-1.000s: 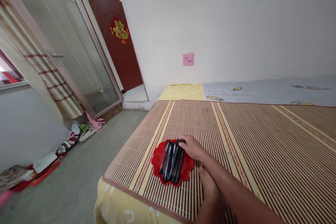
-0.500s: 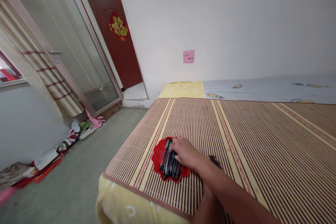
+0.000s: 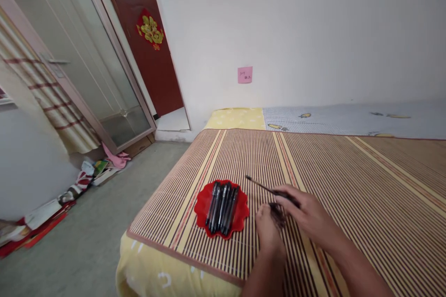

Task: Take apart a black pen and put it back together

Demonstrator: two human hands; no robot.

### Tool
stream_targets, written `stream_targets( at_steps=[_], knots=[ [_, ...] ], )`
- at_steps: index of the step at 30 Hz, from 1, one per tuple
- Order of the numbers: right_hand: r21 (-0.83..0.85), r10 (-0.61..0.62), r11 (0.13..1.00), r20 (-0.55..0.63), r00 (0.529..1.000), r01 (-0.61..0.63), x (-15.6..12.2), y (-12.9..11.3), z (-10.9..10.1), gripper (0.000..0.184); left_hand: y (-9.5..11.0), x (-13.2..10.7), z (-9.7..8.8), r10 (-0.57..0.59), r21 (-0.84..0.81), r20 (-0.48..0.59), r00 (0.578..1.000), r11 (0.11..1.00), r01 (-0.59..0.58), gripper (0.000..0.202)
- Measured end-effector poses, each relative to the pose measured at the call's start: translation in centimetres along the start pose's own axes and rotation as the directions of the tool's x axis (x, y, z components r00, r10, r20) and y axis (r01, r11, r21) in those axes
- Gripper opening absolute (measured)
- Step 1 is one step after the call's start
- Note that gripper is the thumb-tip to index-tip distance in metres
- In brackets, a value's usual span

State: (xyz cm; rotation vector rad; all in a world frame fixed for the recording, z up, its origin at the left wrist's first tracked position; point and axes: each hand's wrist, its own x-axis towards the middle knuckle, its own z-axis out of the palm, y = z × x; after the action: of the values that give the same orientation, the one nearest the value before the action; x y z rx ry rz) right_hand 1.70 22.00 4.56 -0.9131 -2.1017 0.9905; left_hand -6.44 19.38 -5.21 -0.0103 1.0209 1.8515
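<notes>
The red dish (image 3: 241,214) of dark pens (image 3: 222,209) lies on the bed mat (image 3: 320,171), uncovered now; half a second ago the right hand (image 3: 301,208) covered it. The left hand (image 3: 267,228) curls closed around a dark mesh object (image 3: 278,215). Rightmost, the right hand, drawn back, pinches one pen (image 3: 264,186), presumably taken from the dish.

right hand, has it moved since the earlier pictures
Yes: rightward, away from the plate. The right hand was left of the middle mat stripe; now it is over it.
</notes>
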Motion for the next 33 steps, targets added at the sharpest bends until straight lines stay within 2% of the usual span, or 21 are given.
stream_targets(
  at_steps=[3, 6, 8, 12, 14, 18, 21, 26, 30, 33],
  knots=[
    [0.05, 0.191, 0.981, -0.144, 0.971, -0.186, -3.3, 4.6, -2.6, 0.042, 0.0, -0.1, -0.2, 0.021, -0.009, 0.077, 0.997, 1.0, -0.021, 0.037],
    [0.097, 0.28, 0.959, -0.159, 0.947, -0.267, -5.0, 7.2, -3.1, 0.042, 0.4, -0.1, -0.4, 0.098, 0.082, 0.133, 0.986, 0.991, -0.109, 0.047],
    [0.139, 0.297, 0.951, -0.145, 0.944, -0.277, -5.3, 7.5, -3.0, 0.038, 0.6, -0.2, -0.4, 0.129, 0.184, 0.183, 0.975, 0.969, -0.163, 0.05],
    [0.182, 0.295, 0.945, -0.108, 0.949, -0.273, -5.1, 7.2, -3.0, 0.031, 1.1, -0.2, -0.4, 0.105, 0.301, 0.316, 0.943, 0.932, -0.205, 0.046],
    [0.22, 0.294, 0.94, -0.14, 0.945, -0.26, -5.0, 7.5, -3.1, 0.032, 1.3, -0.2, -0.3, 0.076, 0.309, 0.355, 0.932, 0.931, -0.194, 0.044],
    [0.396, 0.328, 0.892, -0.235, 0.915, -0.218, -5.0, 8.6, -3.3, 0.044, 1.4, -0.3, -0.3, -0.056, 0.377, 0.453, 0.89, 0.917, -0.134, 0.043],
    [0.528, 0.365, 0.83, -0.272, 0.89, -0.18, -5.0, 9.0, -3.3, 0.051, 1.3, -0.5, -0.4, -0.123, 0.475, 0.486, 0.865, 0.868, -0.144, 0.042],
    [0.729, 0.451, 0.679, -0.317, 0.834, -0.09, -5.0, 8.5, -3.4, 0.06, 1.1, -1.2, -0.2, -0.196, 0.565, 0.547, 0.814, 0.803, -0.187, 0.038],
    [0.723, 0.443, 0.687, -0.336, 0.831, -0.074, -4.8, 8.8, -3.5, 0.053, 0.7, -1.6, -0.1, -0.217, 0.587, 0.559, 0.8, 0.785, -0.198, 0.036],
    [0.72, 0.423, 0.691, -0.331, 0.843, -0.064, -4.6, 9.6, -3.2, 0.055, 0.5, -1.8, -0.2, -0.26, 0.586, 0.584, 0.769, 0.791, -0.177, 0.033]
  ],
)
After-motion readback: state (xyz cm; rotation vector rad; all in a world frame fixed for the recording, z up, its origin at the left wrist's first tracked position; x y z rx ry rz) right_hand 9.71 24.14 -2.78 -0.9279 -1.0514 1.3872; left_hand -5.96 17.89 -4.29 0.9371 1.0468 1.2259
